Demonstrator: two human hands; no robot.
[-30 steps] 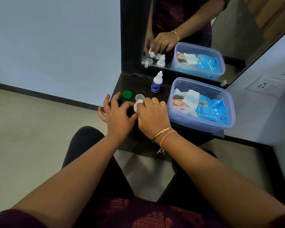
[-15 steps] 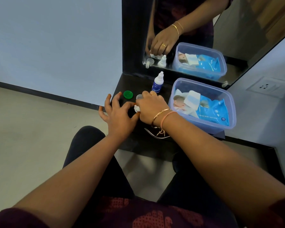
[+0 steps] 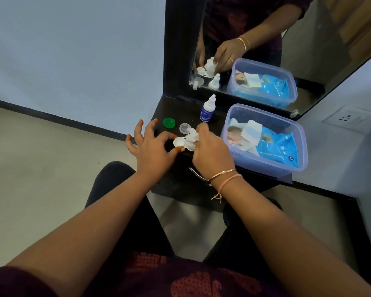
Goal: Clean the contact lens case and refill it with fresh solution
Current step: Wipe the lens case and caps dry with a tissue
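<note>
Black dresser shelf (image 3: 180, 185) under a mirror (image 3: 266, 39), everything laid out close together: green cap (image 3: 169, 122) and clear cap (image 3: 184, 127) lying off to the back, the little solution bottle (image 3: 207, 108) standing capped behind them, and a plastic tub (image 3: 240, 151) with a blue pack of baby wipes (image 3: 276, 144) on the right.

The contact lens case (image 3: 178, 142) sits on the shelf between the two hands. Left hand (image 3: 152, 151) pinches its near end between thumb and forefinger, other fingers fanned wide and touching nothing. Right hand (image 3: 210, 153) is curled closed around a bunched white wipe (image 3: 192, 139), pressing it at the right-hand well.

For this wiping step I'd say keep the case pinned flat and twist a small corner of the wipe down inside the well, not just across the rim (a big wad like that probably won't reach the bottom). Looks like the left well is bare, so I'd guess it's either done or next. No refill yet, going by the bottle's cap.
</note>
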